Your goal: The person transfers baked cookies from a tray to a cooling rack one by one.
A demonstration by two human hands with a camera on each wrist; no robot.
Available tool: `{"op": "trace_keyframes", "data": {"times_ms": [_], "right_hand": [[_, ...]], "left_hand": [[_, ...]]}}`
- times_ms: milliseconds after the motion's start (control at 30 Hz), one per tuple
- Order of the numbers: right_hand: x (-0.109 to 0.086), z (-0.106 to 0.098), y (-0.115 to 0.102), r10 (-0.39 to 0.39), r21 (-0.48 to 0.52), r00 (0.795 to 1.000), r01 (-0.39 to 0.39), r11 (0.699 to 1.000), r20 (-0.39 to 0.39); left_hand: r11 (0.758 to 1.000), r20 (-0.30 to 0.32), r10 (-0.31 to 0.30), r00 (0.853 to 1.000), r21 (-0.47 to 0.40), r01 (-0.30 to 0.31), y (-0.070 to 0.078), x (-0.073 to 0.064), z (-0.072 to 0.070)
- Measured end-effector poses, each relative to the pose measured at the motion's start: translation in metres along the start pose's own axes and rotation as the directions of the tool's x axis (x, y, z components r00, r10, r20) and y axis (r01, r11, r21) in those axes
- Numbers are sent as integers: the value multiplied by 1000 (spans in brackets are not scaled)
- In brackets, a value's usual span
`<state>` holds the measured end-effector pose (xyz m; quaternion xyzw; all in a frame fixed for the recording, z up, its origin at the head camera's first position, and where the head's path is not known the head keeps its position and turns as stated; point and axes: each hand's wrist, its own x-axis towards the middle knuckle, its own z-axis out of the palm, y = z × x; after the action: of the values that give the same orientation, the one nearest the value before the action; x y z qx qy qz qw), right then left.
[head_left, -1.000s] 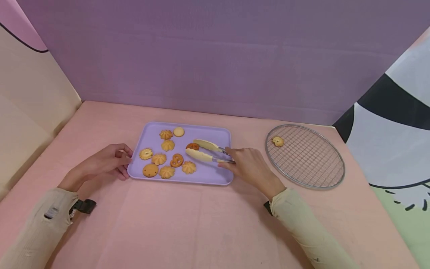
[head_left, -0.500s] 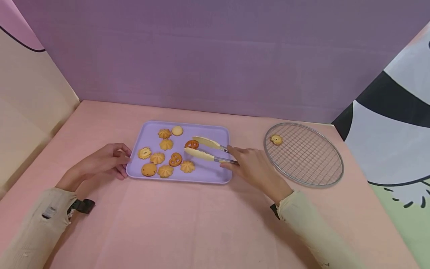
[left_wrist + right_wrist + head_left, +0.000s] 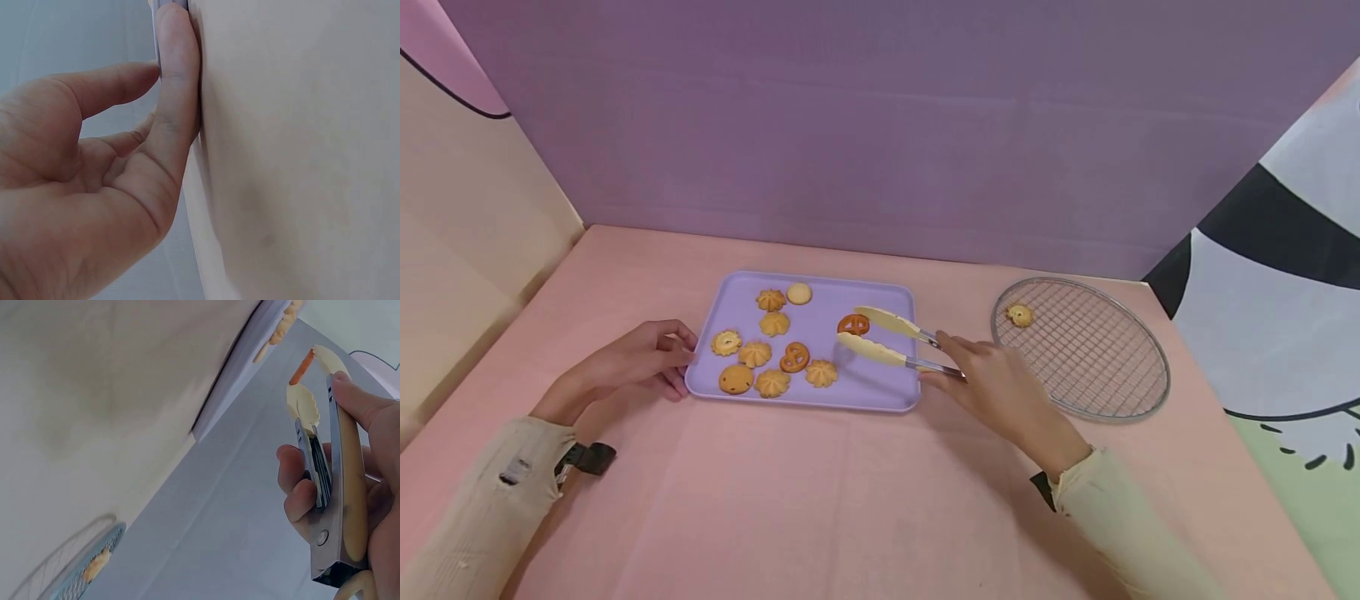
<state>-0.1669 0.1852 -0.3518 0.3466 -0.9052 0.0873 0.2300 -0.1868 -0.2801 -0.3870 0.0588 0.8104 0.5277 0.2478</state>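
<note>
My right hand point(image 3: 1000, 392) holds tongs with cream scalloped tips point(image 3: 880, 333), clear also in the right wrist view. A brown pretzel cookie point(image 3: 853, 325) is caught between the tips, above the right part of the lilac tray point(image 3: 805, 402); in the right wrist view the pretzel point(image 3: 302, 367) appears edge-on. My left hand point(image 3: 636, 362) is at the tray's left edge, thumb and fingers against the rim; the left wrist view shows them close to the table. Several cookies lie on the tray's left and middle, among them another pretzel point(image 3: 794, 357) and a round dotted cookie point(image 3: 736, 380).
To the right of the tray lies an oval wire rack point(image 3: 1097, 358) with one ring-shaped cookie point(image 3: 1020, 315) near its left rim. A purple wall point(image 3: 880, 150) stands behind the pink table point(image 3: 790, 500).
The right hand has moved right with the tongs and the pretzel between their tips, away from the cookies on the left. The left hand stays at the tray's edge.
</note>
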Motion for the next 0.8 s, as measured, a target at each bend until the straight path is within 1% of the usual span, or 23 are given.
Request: {"op": "trace_keyframes", "data": {"times_ms": [167,300,433,667,800], "right_hand": [[-6,-6,8,-11,-7,998,11,1000,-61],[-11,-11,15,-12,-37,995,8,999,-98],[-13,-19,23,4,-71,994,-12,997,-112],[-19,-31,38,59,-73,993,-67,995,-106],[-23,-36,47,57,-90,991,-68,994,-120]], "left_hand": [[1000,6,0,1000,-2,0,-1,1,-1],[1000,12,2,1000,1,-2,-2,1,-1],[1000,9,3,1000,0,-3,-2,1,-1],[1000,6,2,1000,6,-2,-2,1,0],[1000,6,4,1000,5,-4,-2,1,0]]}}
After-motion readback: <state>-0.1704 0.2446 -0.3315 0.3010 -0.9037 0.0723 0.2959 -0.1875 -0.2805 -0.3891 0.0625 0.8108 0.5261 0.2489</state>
